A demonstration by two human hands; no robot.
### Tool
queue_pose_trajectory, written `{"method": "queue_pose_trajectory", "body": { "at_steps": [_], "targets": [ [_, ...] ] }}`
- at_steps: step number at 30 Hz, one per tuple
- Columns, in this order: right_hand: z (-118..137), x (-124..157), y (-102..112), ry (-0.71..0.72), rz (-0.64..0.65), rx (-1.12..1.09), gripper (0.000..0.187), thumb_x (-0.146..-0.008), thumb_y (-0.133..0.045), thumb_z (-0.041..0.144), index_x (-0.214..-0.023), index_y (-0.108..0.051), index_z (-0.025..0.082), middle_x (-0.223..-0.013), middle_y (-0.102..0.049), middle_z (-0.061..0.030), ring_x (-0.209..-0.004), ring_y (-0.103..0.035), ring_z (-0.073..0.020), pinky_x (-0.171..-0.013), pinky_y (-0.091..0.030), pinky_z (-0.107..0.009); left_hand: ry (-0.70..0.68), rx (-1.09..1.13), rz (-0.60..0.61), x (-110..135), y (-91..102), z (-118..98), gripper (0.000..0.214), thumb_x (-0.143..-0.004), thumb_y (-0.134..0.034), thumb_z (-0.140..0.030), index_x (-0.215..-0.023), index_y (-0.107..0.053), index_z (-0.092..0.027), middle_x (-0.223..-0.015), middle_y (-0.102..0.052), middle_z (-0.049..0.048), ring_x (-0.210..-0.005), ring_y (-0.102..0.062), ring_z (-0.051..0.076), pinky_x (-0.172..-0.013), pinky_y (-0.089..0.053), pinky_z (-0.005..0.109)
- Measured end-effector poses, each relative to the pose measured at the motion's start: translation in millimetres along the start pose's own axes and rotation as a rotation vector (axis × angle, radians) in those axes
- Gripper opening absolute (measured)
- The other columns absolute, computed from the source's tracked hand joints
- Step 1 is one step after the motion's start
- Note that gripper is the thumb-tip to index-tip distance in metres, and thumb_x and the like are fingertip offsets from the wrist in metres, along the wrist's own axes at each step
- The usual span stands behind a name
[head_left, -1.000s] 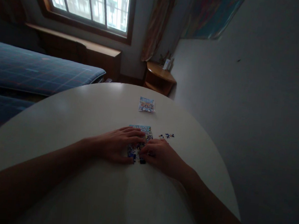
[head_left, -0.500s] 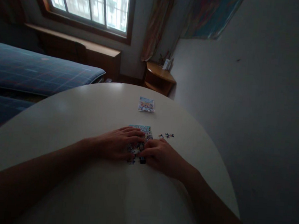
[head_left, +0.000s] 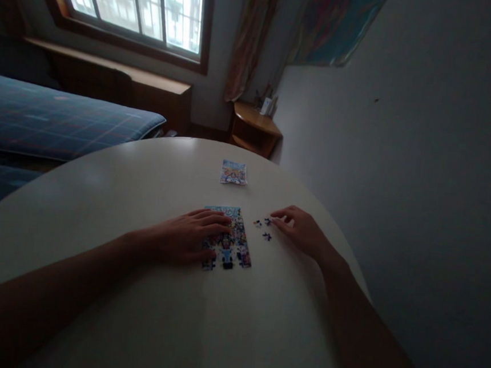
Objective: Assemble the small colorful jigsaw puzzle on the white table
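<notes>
A colourful jigsaw puzzle (head_left: 239, 236) lies flat on the white round table (head_left: 166, 309), with gaps along its near edge. My left hand (head_left: 189, 233) rests flat over its left part, fingers stretched out, covering some of the picture. Out to the right of the puzzle, my right hand (head_left: 299, 229) has thumb and forefinger brought together in a pinch at a small jigsaw piece, largely hidden by the fingertips. Beside those fingertips lie loose jigsaw pieces (head_left: 267, 237) on the tabletop.
Beyond the puzzle lies a small printed picture packet (head_left: 233, 172). Past the table's far edge are a mattress (head_left: 62, 119) on the left, a wooden corner shelf (head_left: 257, 119) and a window (head_left: 136, 2). A plain wall (head_left: 400, 180) runs along the right.
My right hand has left the puzzle's near right part and moved right to the loose pieces, uncovering the puzzle's right side. My left hand stays on the puzzle. The view has shifted slightly.
</notes>
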State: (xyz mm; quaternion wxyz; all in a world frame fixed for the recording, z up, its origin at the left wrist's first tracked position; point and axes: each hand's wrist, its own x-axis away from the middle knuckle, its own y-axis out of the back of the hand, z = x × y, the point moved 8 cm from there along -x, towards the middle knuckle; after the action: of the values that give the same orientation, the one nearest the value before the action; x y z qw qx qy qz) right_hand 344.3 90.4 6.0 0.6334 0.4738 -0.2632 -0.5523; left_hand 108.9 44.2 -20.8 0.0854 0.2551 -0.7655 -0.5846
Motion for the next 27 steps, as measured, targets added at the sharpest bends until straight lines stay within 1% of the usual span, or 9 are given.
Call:
{"method": "queue_pose_trajectory", "body": {
  "at_steps": [3,6,8,11,13,16,19,22,27],
  "targets": [
    [-13,-1,-6,-0.032,0.024,0.02,0.017,-0.089,-0.066,0.027,-0.101,-0.076,0.021,-0.1,-0.069,-0.0085,-0.08,-0.062,-0.0174,-0.078,-0.048,-0.031,-0.003,-0.001,0.003,0,-1.3,1,0.055,-0.094,-0.056,-0.04,-0.146,-0.042,-0.026,-0.156,-0.04,0.0075,-0.143,-0.037,0.029,-0.119,-0.028,0.051],
    [-14,-2,-11,-0.024,0.068,0.016,0.017,-0.088,-0.066,0.026,-0.1,-0.077,0.022,-0.1,-0.068,-0.0078,-0.079,-0.062,-0.0169,-0.076,-0.048,-0.03,-0.01,-0.007,-0.001,0,-2.8,2,0.056,-0.094,-0.057,-0.038,-0.146,-0.041,-0.028,-0.157,-0.038,0.0063,-0.143,-0.036,0.029,-0.121,-0.024,0.051],
    [-14,-2,-9,-0.033,0.068,0.009,0.016,-0.088,-0.066,0.025,-0.098,-0.077,0.022,-0.099,-0.069,-0.0073,-0.079,-0.062,-0.0169,-0.076,-0.048,-0.03,-0.014,-0.01,-0.008,0,-2.5,2,0.057,-0.093,-0.058,-0.037,-0.146,-0.041,-0.027,-0.156,-0.039,0.0064,-0.143,-0.036,0.028,-0.121,-0.022,0.051],
    [-15,0,-2,-0.069,0.078,-0.003,0.014,-0.087,-0.067,0.027,-0.094,-0.077,0.02,-0.094,-0.071,-0.0068,-0.078,-0.062,-0.0174,-0.075,-0.047,-0.03,-0.025,-0.003,-0.001,0,-2.0,0,0.057,-0.093,-0.058,-0.037,-0.146,-0.04,-0.026,-0.156,-0.04,0.0066,-0.144,-0.036,0.028,-0.121,-0.024,0.05],
    [-14,3,-2,-0.086,0.13,-0.03,0.014,-0.086,-0.069,0.03,-0.093,-0.077,0.021,-0.093,-0.072,-0.0064,-0.078,-0.063,-0.0178,-0.073,-0.047,-0.03,-0.02,0.0,0.0,0,-1.6,0,0.057,-0.093,-0.058,-0.036,-0.146,-0.041,-0.026,-0.156,-0.04,0.0062,-0.144,-0.036,0.028,-0.121,-0.024,0.05],
    [-10,9,-7,-0.095,0.219,-0.072,0.022,-0.08,-0.075,0.037,-0.095,-0.076,0.021,-0.092,-0.071,-0.0056,-0.079,-0.063,-0.018,-0.072,-0.047,-0.03,-0.017,0.0,-0.009,0,-2.2,2,0.056,-0.092,-0.059,-0.037,-0.145,-0.042,-0.027,-0.156,-0.04,0.0056,-0.143,-0.036,0.028,-0.121,-0.024,0.05],
    [-3,12,-14,-0.077,0.26,-0.084,0.028,-0.076,-0.079,0.037,-0.098,-0.074,0.021,-0.091,-0.069,-0.005,-0.079,-0.062,-0.0177,-0.071,-0.047,-0.028,-0.03,0.002,-0.011,0,-4.3,3,0.057,-0.092,-0.058,-0.038,-0.146,-0.041,-0.027,-0.156,-0.039,0.0058,-0.144,-0.035,0.028,-0.121,-0.024,0.05],
    [4,11,-19,-0.041,0.239,-0.073,0.026,-0.076,-0.08,0.036,-0.096,-0.074,0.02,-0.091,-0.068,-0.0048,-0.078,-0.06,-0.0169,-0.07,-0.046,-0.028,-0.038,0.005,-0.017,0,-5.0,4,0.058,-0.092,-0.058,-0.038,-0.147,-0.04,-0.027,-0.157,-0.038,0.0062,-0.144,-0.036,0.028,-0.121,-0.024,0.05],
    [18,4,-22,0.019,0.122,-0.028,0.022,-0.084,-0.071,0.033,-0.101,-0.073,0.02,-0.095,-0.066,-0.0063,-0.079,-0.06,-0.0162,-0.072,-0.046,-0.028,-0.034,0.014,-0.039,1,-3.5,4,0.06,-0.09,-0.061,-0.037,-0.146,-0.041,-0.029,-0.155,-0.041,0.0056,-0.142,-0.038,0.03,-0.12,-0.026,0.051]
  ]
}}
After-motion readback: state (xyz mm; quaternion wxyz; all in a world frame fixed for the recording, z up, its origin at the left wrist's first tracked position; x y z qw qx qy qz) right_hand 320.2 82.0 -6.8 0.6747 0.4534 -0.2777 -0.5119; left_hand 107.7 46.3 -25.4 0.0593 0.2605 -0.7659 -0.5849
